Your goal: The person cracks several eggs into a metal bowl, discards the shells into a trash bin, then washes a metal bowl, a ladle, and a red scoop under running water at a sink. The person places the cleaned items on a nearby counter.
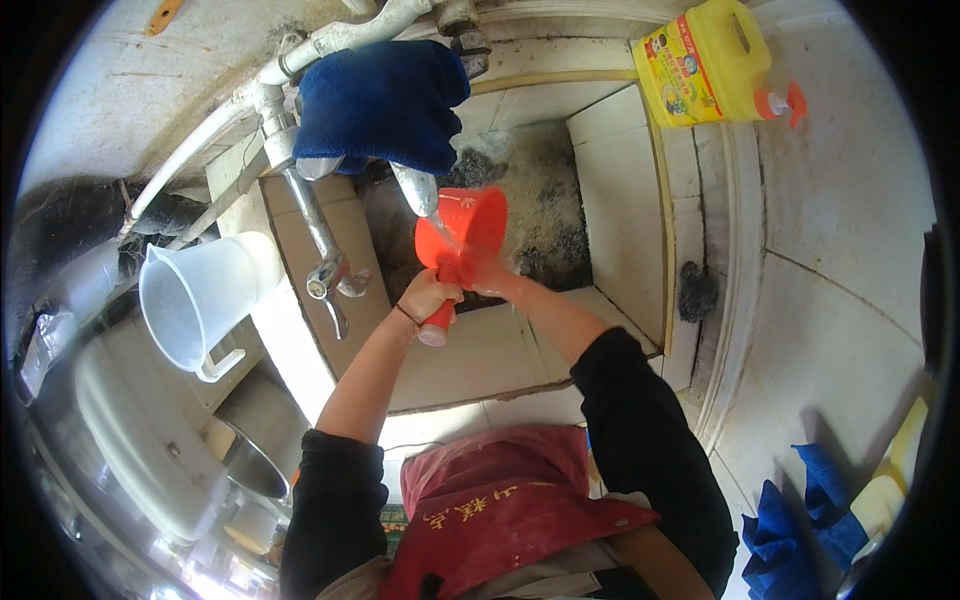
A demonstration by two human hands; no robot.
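Observation:
My left hand (429, 295) grips the handle of a red plastic dipper (435, 238) and holds it tilted over a tiled sink (622, 195). At the dipper's near side is my right hand (491, 276), touching the bowl; its fingers are blurred and partly hidden by water and red plastic. A metal tap spout (414, 187) sends a stream of water into and against the dipper. Over this tap hangs a dark blue cloth (379, 105).
A second tap (322, 277) stands left, near a translucent measuring jug (202, 300). A yellow detergent jug (697, 67) with an orange pump lies at the upper right. A scouring pad (698, 292) rests on the right ledge. Blue cloths (780, 540) lie lower right.

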